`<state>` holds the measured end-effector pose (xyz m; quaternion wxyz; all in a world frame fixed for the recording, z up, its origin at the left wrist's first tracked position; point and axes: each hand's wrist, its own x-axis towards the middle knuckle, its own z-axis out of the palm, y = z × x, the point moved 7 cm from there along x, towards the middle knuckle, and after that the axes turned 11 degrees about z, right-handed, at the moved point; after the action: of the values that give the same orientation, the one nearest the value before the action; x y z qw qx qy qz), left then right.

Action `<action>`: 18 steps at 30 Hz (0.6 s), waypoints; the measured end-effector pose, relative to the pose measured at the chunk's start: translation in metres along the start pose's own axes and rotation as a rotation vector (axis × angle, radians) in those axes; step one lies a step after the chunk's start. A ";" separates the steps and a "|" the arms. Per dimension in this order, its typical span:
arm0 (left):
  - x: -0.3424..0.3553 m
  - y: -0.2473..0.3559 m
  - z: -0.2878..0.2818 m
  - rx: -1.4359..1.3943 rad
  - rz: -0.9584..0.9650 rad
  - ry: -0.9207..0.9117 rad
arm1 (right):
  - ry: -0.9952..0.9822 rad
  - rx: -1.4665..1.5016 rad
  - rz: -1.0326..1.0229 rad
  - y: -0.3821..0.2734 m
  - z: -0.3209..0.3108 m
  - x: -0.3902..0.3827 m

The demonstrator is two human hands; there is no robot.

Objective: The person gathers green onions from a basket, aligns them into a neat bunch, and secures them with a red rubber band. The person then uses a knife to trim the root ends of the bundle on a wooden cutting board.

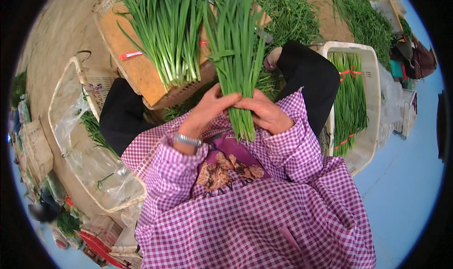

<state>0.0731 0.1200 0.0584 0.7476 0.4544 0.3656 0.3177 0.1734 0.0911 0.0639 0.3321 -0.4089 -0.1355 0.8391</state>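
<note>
A bundle of garlic chives [238,71] stands between my hands, its pale cut ends pointing down toward my lap and its green leaves spreading away from me. My left hand [211,107] is wrapped round the lower stalks from the left, with a metal band on the wrist. From the other side my right hand [268,111] closes on the same stalks, the thumbs nearly meeting in front. Beyond them, more loose garlic chives [174,37] lie on a wooden board [158,92]. A red-and-white strip [130,55] rests there beside the leaves.
At my right stands a white plastic crate [373,104] holding chive bundles [349,99] tied with red bands. To my left, another crate [80,174] contains clear plastic film and some greens. Heaps of loose greens [292,16] cover the floor ahead.
</note>
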 end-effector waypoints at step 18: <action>0.053 0.141 0.046 0.077 0.594 -0.028 | 0.182 -0.950 -0.526 -0.109 0.029 -0.022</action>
<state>0.1194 0.1969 0.1873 0.6089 0.5740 0.2180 0.5022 0.2092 0.1583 0.1494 0.3198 -0.5373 -0.5675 0.5357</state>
